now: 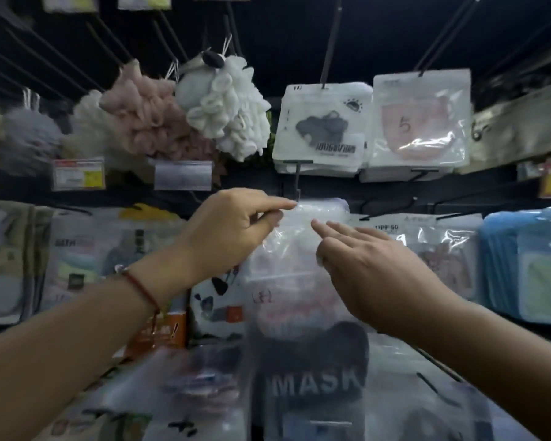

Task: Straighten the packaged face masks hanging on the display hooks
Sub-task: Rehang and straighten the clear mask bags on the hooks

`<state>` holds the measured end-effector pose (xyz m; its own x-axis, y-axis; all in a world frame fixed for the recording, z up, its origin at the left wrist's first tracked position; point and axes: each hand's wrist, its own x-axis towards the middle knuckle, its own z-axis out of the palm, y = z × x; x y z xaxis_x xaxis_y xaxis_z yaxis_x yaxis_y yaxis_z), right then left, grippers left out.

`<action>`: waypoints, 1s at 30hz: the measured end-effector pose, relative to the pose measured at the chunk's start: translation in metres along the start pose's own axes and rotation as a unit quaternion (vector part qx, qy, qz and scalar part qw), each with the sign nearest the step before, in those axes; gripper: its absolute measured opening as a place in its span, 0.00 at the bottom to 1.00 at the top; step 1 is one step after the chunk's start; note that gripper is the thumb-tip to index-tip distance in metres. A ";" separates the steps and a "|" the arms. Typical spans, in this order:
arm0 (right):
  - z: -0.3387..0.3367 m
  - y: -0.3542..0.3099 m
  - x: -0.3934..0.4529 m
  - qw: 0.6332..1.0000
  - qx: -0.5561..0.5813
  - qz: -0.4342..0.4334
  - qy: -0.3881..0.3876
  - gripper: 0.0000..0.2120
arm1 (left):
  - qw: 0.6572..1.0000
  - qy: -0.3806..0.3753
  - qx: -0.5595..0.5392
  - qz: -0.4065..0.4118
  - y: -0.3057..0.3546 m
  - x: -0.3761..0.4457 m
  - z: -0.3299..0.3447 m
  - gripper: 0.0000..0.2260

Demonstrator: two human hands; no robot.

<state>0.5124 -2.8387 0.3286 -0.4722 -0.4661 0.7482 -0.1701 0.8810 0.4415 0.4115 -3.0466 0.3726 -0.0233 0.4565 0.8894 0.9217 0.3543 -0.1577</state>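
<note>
Left hand [233, 230] pinching top edge of clear mask packet [303, 249] at hook [297, 186]; right hand [363, 265] spread, fingertips on film. Risk: hang-hole tearing or slipping off under sideways pull

Mask packs [312, 281] crowd hooks [297, 183]; aisle side open

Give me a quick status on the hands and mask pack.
Left hand pinching clear mask pack at its top, by the hook. Right hand open, fingers against pack. Nothing blocking.
</note>
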 end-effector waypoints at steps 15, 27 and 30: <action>0.003 0.020 0.039 0.998 0.000 0.049 -0.042 0.07 | 0.985 0.028 -0.119 -0.121 -0.018 0.028 0.019 0.09; 0.022 0.035 0.042 0.994 0.012 0.084 -0.067 0.08 | 0.987 -0.048 0.145 -0.058 -0.034 0.028 0.030 0.14; 0.024 0.035 0.041 0.992 0.013 0.095 -0.085 0.08 | 0.983 -0.102 0.134 -0.069 -0.039 0.026 0.031 0.17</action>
<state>0.4664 -2.8254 0.3631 -0.6363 -0.2734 0.7214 -0.0862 0.9544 0.2857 0.3626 -3.0234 0.3888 -0.2435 0.5326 0.8106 0.7701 0.6143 -0.1723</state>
